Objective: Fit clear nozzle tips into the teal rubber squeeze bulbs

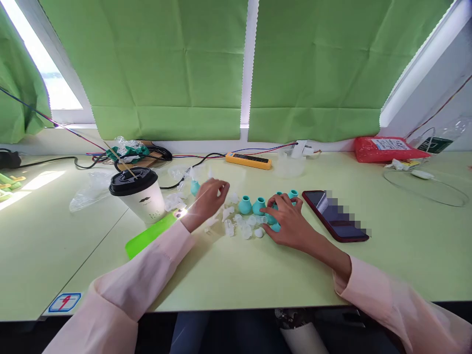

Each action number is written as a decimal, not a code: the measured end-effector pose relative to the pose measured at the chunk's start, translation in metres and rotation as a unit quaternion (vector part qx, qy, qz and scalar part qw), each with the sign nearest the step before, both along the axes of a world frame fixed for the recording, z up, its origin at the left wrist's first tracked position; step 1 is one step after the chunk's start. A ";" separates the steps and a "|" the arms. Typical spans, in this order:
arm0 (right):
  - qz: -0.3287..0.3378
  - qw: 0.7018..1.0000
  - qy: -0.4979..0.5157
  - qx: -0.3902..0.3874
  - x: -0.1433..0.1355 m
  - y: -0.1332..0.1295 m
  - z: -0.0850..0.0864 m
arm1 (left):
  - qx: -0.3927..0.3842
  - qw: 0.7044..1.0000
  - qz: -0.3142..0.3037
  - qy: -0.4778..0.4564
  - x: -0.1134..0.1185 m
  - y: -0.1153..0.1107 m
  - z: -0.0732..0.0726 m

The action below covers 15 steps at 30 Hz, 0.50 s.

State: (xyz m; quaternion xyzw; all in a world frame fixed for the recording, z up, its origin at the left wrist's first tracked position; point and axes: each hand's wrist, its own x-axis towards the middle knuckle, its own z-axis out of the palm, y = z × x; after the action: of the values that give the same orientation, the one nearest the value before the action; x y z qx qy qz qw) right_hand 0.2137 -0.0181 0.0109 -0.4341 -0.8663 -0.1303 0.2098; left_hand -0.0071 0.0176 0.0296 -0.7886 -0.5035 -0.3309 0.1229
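Observation:
Several small teal bulb-shaped pieces, one of them a teal bulb (pixel 245 205), stand in a group at the middle of the table. My right hand (pixel 285 216) lies over the right part of this group, fingers bent and apart, touching some bulbs; whether it grips one is hidden. Clear and whitish plastic pieces (pixel 246 230) lie loose in front of the bulbs. Left of them my left hand (pixel 211 196) hovers with curled fingers pressed together; what they hold, if anything, cannot be made out. Behind it is a single teal bulb (pixel 195 187) with a pale tip.
A white cup (pixel 147 204) with black lid and stick stands left, beside a bright green case (pixel 151 237). Right lies a dark phone (pixel 332 216). Farther back are an orange power strip (pixel 249 161), cables, a translucent tub (pixel 290 164) and a red package (pixel 387 150).

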 end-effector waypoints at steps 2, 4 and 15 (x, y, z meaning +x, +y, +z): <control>0.000 1.000 0.014 0.009 -0.001 -0.001 0.001 | 0.082 0.994 0.050 -0.053 -0.005 0.013 0.008; 0.007 0.999 0.033 0.016 -0.002 -0.003 0.002 | 0.098 0.990 0.079 -0.063 -0.009 0.026 0.010; 0.114 0.962 0.209 0.134 -0.003 -0.009 0.003 | 0.109 0.976 -0.009 -0.189 -0.007 0.007 0.024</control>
State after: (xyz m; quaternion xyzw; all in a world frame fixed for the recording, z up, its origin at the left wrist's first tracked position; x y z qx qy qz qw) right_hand 0.2106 -0.0271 0.0141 -0.3183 -0.8216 -0.1269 0.4556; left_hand -0.0145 0.0242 0.0539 -0.6982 -0.4717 -0.5277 0.1076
